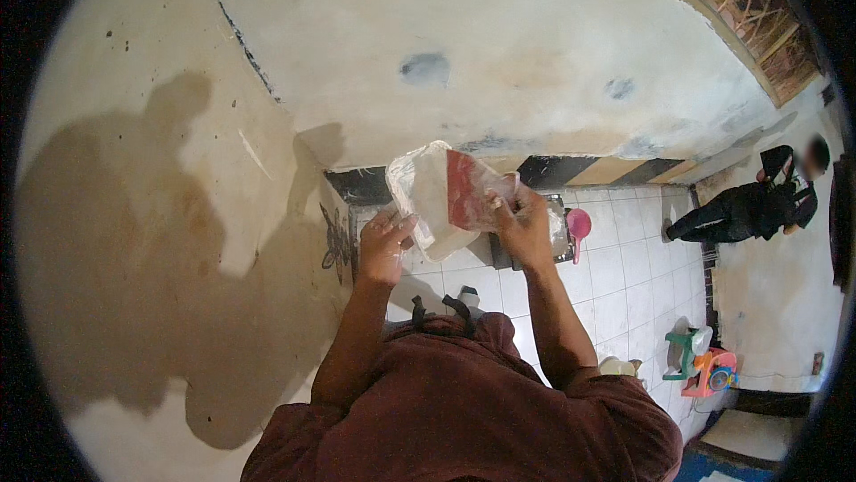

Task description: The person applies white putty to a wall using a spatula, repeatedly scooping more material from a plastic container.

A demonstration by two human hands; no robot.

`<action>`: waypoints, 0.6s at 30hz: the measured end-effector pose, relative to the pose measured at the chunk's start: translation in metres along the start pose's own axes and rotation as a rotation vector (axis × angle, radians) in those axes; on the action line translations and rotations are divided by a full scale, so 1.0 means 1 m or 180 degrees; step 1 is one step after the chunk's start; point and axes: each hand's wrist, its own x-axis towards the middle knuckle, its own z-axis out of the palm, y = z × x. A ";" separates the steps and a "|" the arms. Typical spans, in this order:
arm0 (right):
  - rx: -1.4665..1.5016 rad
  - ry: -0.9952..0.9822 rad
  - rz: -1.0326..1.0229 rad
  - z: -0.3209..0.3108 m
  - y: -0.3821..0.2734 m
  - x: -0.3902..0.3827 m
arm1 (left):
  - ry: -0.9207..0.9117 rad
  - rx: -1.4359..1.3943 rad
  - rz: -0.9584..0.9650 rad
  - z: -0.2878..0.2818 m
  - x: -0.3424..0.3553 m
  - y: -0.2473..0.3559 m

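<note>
My left hand [382,247] grips the near left edge of a clear plastic tub [399,181] with white paste smeared along its rim. In my right hand [522,225] is a putty scraper [461,189] with a wide red, paste-streaked blade. The blade is over the right part of the tub; whether it touches the inside cannot be made out. White smears mark the fingers of my right hand. Both hands are in front of my body, and the tub hides part of the floor and wall base behind it.
A patched wall [535,54] rises ahead, another wall [116,170] at left. On the tiled floor, a pink dipper [579,223] lies beside a dark box-like thing [501,253]. Green [682,353] and orange [711,370] plastic items stand at right, near a person in dark clothes [744,208].
</note>
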 end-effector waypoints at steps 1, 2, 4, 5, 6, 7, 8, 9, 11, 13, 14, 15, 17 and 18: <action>-0.0215 -0.0033 -0.0071 0.003 -0.001 -0.002 | -0.0034 0.0060 0.0000 0.001 0.003 -0.003; -0.0429 -0.0068 -0.0143 0.006 -0.001 -0.003 | -0.0050 0.0070 -0.0007 0.001 0.004 -0.006; -0.0670 0.0019 -0.0174 0.008 -0.001 -0.004 | -0.0135 -0.0079 0.0049 0.005 0.001 -0.011; -0.0911 0.0090 -0.0209 0.008 0.000 -0.004 | -0.0142 -0.0072 0.0048 0.007 0.001 -0.013; -0.1155 0.0154 -0.0243 0.009 0.001 -0.005 | -0.0299 -0.0122 0.0106 0.008 0.000 -0.014; -0.1153 0.0154 -0.0242 0.010 0.003 -0.006 | -0.0452 -0.0174 0.0166 0.008 0.000 -0.014; -0.1064 0.0153 -0.0211 0.011 0.005 -0.007 | -0.0449 -0.0172 0.0167 0.007 0.001 -0.016; -0.0972 0.0147 -0.0183 0.012 0.006 -0.008 | -0.0531 -0.0270 0.0262 0.006 0.003 -0.018; -0.0976 0.0119 -0.0226 0.015 0.005 -0.009 | -0.0599 -0.0367 0.0368 0.005 0.004 -0.020; -0.0983 0.0099 -0.0260 0.018 0.001 -0.009 | -0.0521 -0.0622 0.0373 0.013 0.000 -0.014; -0.0987 0.0121 -0.0356 0.019 -0.004 -0.008 | -0.0512 -0.0621 0.0377 0.018 -0.002 -0.010; -0.0994 0.0148 -0.0454 0.020 -0.007 -0.007 | -0.0525 -0.0587 0.0499 0.022 -0.005 -0.005; -0.1102 0.0078 -0.0373 0.024 -0.002 -0.002 | -0.0533 -0.0552 0.0625 0.022 -0.005 -0.002; -0.1217 0.0006 -0.0291 0.026 -0.002 0.001 | -0.0595 -0.0337 0.0663 0.018 -0.004 -0.005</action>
